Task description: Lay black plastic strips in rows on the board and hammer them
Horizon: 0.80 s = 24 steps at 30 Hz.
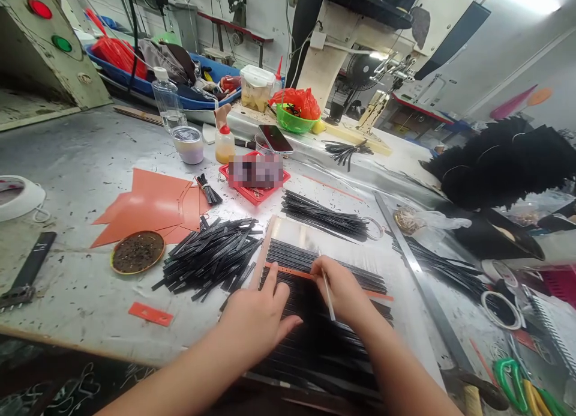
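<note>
My right hand (342, 290) pinches a slim white pen-like stick (329, 302), its tip pointing up at an orange strip (291, 272). That strip lies across a row of narrow black strips (297, 255) laid side by side on a pale board (294, 229). With its index finger stretched out, my left hand (256, 314) touches the orange strip near its left end; the thumb is spread and nothing is held. Left of the board lies a loose heap of short black strips (211, 254). Behind it is a bundle of longer black strips (326, 215).
A metal ruler (418, 272) borders the board on the right, with green-handled scissors (510, 380) nearby. To the left are orange sheets (153, 200), a round dish (137, 252) and a small orange piece (150, 314). Behind stand a red basket (256, 195) and a sewing machine (333, 50).
</note>
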Motion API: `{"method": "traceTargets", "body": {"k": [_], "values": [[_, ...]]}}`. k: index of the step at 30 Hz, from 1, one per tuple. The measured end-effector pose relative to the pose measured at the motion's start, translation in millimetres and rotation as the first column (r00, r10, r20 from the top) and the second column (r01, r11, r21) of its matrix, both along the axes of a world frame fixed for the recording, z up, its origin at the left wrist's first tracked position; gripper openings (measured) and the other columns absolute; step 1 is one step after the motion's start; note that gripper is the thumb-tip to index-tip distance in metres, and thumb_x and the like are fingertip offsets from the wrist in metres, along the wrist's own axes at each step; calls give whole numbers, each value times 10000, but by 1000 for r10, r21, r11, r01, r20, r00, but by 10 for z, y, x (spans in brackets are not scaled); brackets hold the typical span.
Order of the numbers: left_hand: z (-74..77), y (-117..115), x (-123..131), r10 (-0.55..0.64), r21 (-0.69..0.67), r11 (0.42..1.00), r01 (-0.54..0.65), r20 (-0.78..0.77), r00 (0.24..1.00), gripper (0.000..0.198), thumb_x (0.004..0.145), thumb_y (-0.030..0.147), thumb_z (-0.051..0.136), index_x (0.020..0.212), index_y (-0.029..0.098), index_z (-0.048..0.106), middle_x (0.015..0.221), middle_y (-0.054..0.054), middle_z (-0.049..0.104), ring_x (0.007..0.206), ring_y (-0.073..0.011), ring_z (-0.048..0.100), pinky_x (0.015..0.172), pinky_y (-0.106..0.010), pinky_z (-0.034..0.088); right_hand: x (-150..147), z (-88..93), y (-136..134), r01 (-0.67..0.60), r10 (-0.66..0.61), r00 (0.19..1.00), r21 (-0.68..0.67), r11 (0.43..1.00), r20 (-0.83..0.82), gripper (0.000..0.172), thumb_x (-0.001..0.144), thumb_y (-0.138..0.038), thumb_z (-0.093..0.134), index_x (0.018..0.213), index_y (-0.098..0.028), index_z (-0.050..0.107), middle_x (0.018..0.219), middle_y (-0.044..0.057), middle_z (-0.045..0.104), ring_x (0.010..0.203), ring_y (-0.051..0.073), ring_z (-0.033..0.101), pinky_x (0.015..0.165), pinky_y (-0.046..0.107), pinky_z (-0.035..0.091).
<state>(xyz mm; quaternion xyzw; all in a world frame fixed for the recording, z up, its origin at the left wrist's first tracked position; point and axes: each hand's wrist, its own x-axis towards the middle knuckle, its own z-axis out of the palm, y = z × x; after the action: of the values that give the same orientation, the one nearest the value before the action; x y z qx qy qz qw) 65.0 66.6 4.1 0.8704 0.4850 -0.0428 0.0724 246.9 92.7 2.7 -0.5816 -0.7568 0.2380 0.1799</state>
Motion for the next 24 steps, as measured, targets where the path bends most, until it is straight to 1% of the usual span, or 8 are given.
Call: {"method": "traceTargets", "body": {"k": [3, 5, 7, 9, 12, 15, 19, 24], "values": [[-4, -1, 5, -10, -11, 1000, 10, 13, 1000, 403, 817, 499, 475, 984, 141, 554, 1335, -228, 364, 663, -280, 643, 468, -353, 496, 1, 31, 16, -6, 4, 999, 46, 999, 48, 140, 762, -86, 407, 747, -199, 488, 717, 21, 583, 676, 169, 536, 622, 281, 414], [-1, -1, 6, -13, -17, 1000, 13, 19, 1000, 404, 816, 497, 481, 991, 141, 554, 1334, -230, 365, 697, -291, 644, 476, -355, 501, -1, 52, 29, -6, 1, 999, 104, 995, 42, 147, 808, -133, 403, 814, -195, 536, 776, 43, 614, 747, 189, 554, 684, 314, 426], [3, 0, 5, -13, -19, 1000, 13, 20, 1000, 401, 817, 493, 483, 993, 140, 558, 1336, -228, 364, 714, -295, 645, 480, -356, 504, -20, 73, 45, 2, 0, 1000, 153, 988, -13, 198, 859, -203, 383, 924, -196, 570, 861, 62, 637, 819, 200, 566, 741, 334, 428], [3, 1, 3, -13, -24, 1000, 13, 16, 1000, 396, 821, 488, 478, 995, 142, 560, 1339, -226, 362, 678, -284, 645, 474, -360, 504, -61, 86, 65, 7, 12, 994, 174, 985, -105, 246, 885, -262, 365, 973, -198, 585, 903, 67, 645, 851, 196, 574, 757, 326, 431], [-8, 1, -4, -9, -24, 1000, 9, 0, 1000, 394, 822, 490, 471, 994, 148, 563, 1346, -218, 356, 614, -266, 640, 454, -365, 499, -151, 68, 101, 13, 16, 978, 136, 991, -208, 280, 893, -301, 347, 857, -189, 601, 763, 48, 637, 729, 173, 587, 658, 281, 436], [-21, 9, -19, -4, -11, 1000, 4, -2, 1000, 392, 819, 497, 468, 977, 154, 570, 1352, -199, 356, 589, -255, 636, 449, -367, 499, -222, 9, 132, 25, -10, 980, 71, 997, -199, 259, 880, -308, 357, 753, -190, 550, 619, 10, 580, 579, 148, 545, 561, 253, 395], [-22, 27, -52, -17, -11, 1000, 17, 0, 1000, 363, 823, 479, 472, 950, 156, 580, 1349, -171, 375, 589, -244, 636, 461, -365, 506, -246, -59, 150, 36, -30, 982, 34, 999, -185, 230, 871, -314, 364, 731, -197, 504, 607, 0, 561, 575, 146, 527, 562, 246, 372], [-21, 29, -76, -28, -6, 1000, 28, 2, 1000, 365, 822, 483, 468, 936, 155, 581, 1348, -161, 377, 582, -239, 633, 456, -364, 505, -250, -78, 152, 36, -30, 982, 31, 999, -189, 219, 872, -313, 362, 741, -200, 496, 613, -1, 559, 586, 147, 527, 573, 244, 369]]}}
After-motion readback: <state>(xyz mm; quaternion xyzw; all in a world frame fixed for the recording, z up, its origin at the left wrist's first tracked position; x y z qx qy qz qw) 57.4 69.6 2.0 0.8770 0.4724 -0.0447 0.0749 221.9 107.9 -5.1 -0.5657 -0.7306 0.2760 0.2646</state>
